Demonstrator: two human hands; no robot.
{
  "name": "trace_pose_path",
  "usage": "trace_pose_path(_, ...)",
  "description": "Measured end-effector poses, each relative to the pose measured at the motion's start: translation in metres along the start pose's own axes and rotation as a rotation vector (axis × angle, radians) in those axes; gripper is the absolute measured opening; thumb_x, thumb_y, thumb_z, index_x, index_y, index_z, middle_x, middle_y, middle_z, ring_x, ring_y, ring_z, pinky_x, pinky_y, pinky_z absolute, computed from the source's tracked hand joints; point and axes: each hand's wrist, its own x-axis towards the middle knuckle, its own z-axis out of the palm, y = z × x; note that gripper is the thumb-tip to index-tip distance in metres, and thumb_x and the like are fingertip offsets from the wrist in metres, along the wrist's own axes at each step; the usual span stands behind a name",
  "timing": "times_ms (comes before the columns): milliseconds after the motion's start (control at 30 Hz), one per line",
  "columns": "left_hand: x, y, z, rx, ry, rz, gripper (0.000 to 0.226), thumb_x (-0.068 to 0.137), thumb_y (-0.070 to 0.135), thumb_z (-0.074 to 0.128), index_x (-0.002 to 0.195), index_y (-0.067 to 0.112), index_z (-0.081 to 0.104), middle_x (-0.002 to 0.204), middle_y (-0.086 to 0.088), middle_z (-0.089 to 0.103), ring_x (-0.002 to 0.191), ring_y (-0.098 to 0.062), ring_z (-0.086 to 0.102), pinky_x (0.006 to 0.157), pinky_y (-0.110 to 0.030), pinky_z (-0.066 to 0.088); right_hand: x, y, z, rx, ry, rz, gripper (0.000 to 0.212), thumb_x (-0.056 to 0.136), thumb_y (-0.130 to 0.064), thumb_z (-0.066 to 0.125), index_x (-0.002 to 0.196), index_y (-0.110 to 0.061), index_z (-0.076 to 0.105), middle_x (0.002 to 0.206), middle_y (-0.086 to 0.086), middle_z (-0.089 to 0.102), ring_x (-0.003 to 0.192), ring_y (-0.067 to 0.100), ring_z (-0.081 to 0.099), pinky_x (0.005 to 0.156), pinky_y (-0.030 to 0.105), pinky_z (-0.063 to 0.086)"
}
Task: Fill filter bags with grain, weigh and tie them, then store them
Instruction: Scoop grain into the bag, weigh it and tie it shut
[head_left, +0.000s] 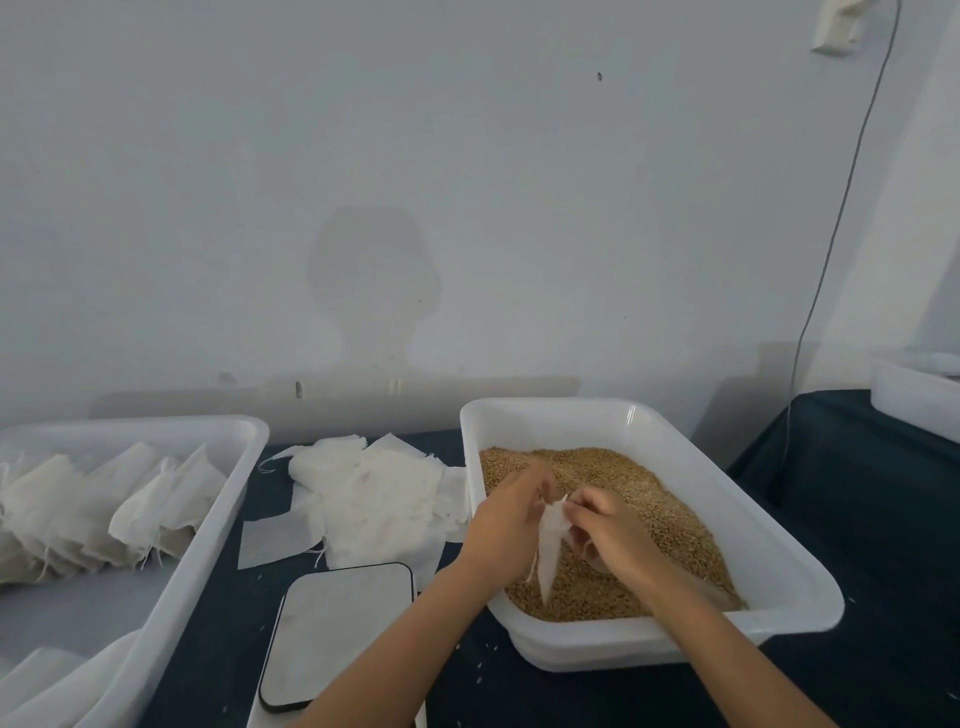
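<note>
Both my left hand (506, 525) and right hand (610, 530) pinch an empty filter bag (549, 545) over the grain (649, 499); filling is starting, so next I spread its mouth.

Two bare forearms are seen at lower centre and lower right; the left hand (501, 525) and right hand (610, 530) are ungloved, and no sleeves are shown.

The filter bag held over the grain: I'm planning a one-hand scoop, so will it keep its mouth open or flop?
Likely floppy: the filter bag hangs limp and creased between the left hand and right hand. Probably very light, being thin and empty. Its mouth would likely collapse; both hands pinch its top above the grain.
</note>
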Motion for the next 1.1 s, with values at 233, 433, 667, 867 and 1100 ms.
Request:
trace_pose_path(233, 0.002, 0.002, 0.009, 0.349, -0.150, 0.131, 0.033, 0.097, 0.033, 0.041, 0.095, 0.006, 0.060, 0.102, -0.005, 0.043, 0.089, -0.020, 0.047, 0.075, -0.029, 0.043, 0.005, 0.004, -0.005, -0.045, 0.158, 0.028, 0.030, 0.092, -0.008, 0.051, 0.063, -0.009, 0.048, 0.053, 0.001, 0.046, 0.047, 0.013, 0.041, 0.049, 0.024, 0.034)
trace_pose_path(433, 0.001, 0.004, 0.006, 0.431, -0.041, 0.314, 0.021, 0.093, 0.022, 0.052, 0.094, 0.004, 0.062, 0.127, -0.003, 0.036, 0.114, -0.018, 0.038, 0.095, -0.026, 0.040, 0.008, 0.013, -0.026, -0.188, 0.231, 0.053, 0.023, 0.099, -0.023, 0.042, 0.085, -0.011, 0.055, 0.072, 0.003, 0.058, 0.060, 0.016, 0.052, 0.055, 0.024, 0.041)
trace_pose_path(667, 0.004, 0.004, 0.007, 0.565, -0.119, 0.322, 0.023, 0.099, 0.022, 0.040, 0.113, 0.010, 0.054, 0.119, -0.001, 0.047, 0.106, -0.017, 0.039, 0.096, -0.031, 0.037, 0.003, 0.037, -0.071, -1.035, -0.151, 0.162, 0.020, 0.090, -0.042, 0.057, 0.091, -0.023, 0.050, 0.095, -0.006, 0.057, 0.088, 0.010, 0.053, 0.081, 0.025, 0.044)
trace_pose_path(867, 0.006, 0.000, 0.012, 0.648, -0.226, 0.182, 0.025, 0.096, 0.011, 0.048, 0.121, 0.007, 0.044, 0.119, -0.007, 0.050, 0.107, -0.021, 0.044, 0.094, -0.031, 0.039, 0.003, 0.030, -0.074, -1.141, -0.178, 0.068, 0.014, 0.091, -0.027, 0.057, 0.080, -0.025, 0.049, 0.082, -0.011, 0.052, 0.077, 0.007, 0.049, 0.071, 0.019, 0.035)
trace_pose_path(1100, 0.004, 0.000, 0.015, 0.535, -0.132, 0.117, 0.043, 0.093, 0.004, 0.052, 0.131, 0.006, 0.031, 0.114, -0.007, 0.054, 0.101, -0.019, 0.047, 0.081, -0.027, 0.042, 0.007, -0.021, -0.125, -1.406, -0.089, -0.013, 0.021, 0.087, -0.018, 0.062, 0.081, -0.033, 0.048, 0.083, -0.013, 0.055, 0.080, 0.011, 0.053, 0.077, 0.030, 0.044)
